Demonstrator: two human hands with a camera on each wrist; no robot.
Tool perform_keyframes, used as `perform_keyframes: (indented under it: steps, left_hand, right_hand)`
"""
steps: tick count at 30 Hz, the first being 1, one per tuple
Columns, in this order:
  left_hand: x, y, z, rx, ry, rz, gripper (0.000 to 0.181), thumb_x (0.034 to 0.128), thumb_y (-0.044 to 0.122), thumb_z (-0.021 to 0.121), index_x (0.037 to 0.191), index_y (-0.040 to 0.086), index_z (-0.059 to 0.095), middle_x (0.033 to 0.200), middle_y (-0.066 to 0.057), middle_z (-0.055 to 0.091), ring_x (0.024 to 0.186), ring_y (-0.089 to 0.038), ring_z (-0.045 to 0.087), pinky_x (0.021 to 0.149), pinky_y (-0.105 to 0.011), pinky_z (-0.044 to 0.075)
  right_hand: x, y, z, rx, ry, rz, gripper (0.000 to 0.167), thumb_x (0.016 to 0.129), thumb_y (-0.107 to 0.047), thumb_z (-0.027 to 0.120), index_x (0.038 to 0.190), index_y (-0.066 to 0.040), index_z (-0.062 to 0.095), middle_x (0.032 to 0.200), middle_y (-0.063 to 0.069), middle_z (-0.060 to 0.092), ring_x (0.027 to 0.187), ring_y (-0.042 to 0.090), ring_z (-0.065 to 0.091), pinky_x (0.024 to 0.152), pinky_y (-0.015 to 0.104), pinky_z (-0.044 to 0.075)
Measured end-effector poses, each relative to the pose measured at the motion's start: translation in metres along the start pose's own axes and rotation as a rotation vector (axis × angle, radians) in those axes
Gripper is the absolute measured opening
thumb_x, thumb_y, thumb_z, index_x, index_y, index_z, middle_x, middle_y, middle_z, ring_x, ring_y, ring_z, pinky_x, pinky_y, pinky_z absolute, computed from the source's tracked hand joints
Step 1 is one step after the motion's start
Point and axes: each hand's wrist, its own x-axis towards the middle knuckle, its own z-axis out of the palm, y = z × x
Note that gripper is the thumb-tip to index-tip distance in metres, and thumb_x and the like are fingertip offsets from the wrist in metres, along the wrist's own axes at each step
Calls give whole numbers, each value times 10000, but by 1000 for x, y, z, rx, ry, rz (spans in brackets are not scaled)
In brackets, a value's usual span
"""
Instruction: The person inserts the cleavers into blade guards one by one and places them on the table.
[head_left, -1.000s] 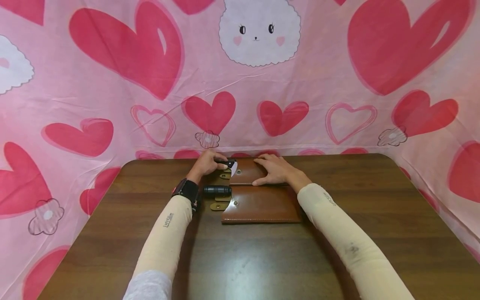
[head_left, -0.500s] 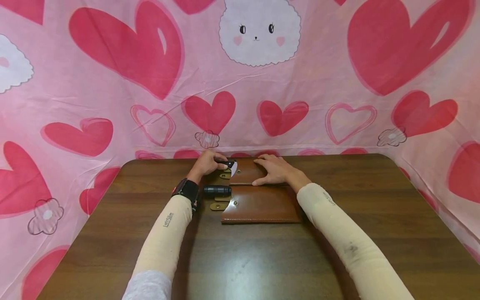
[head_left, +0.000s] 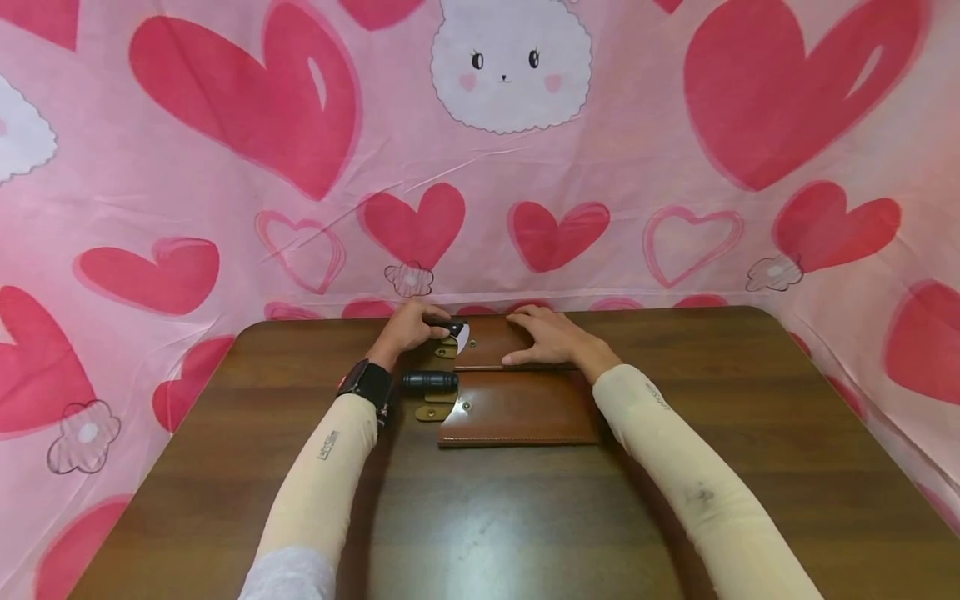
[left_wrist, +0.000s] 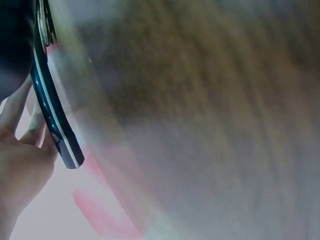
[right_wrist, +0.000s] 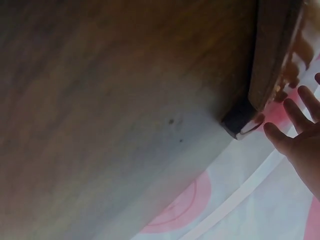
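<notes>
At the back of the table my left hand (head_left: 411,327) grips the black handle of a knife (head_left: 456,328). A bit of its bright blade shows at the mouth of the rear brown leather sheath (head_left: 487,343); the rest of the blade is hidden. The riveted knife handle (left_wrist: 52,107) also shows in the left wrist view, beside the left hand (left_wrist: 25,160). My right hand (head_left: 551,336) rests on the rear sheath with fingers and thumb spread. In the right wrist view, the right hand (right_wrist: 305,135) is beside a brown sheath (right_wrist: 277,50).
A second, larger brown leather sheath (head_left: 525,408) lies nearer on the wooden table (head_left: 480,508). A ribbed black handle (head_left: 430,381) and a tan snap strap (head_left: 431,413) stick out on its left. Pink heart-patterned cloth (head_left: 480,242) hangs behind the table.
The head view has shifted slightly, so everything sits a little further left. Both hands, the knife and the sheaths keep their places.
</notes>
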Motion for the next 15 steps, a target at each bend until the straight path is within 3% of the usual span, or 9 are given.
perform_keyframes:
  steps: [8,15]
  left_hand:
    - [-13,2,-1,63,-5,-2,302,861,106,808,1146,17,761,1159,-140,724,1074,-287,600,919,-415,467]
    - [-30,9,-4,150,39,9,336,952,248,724,1227,55,732,1231,-148,697,1201,-339,593,1026,-496,433]
  right_hand:
    - [-9,5,0,18,30,-49,854,879,-584,702,1495,-36,478,1486,178,479,1383,361,409,1149,538,286]
    - [-32,9,-3,38,48,19,833,908,-601,659,1511,-61,465,1508,160,466,1398,369,397,1133,608,275]
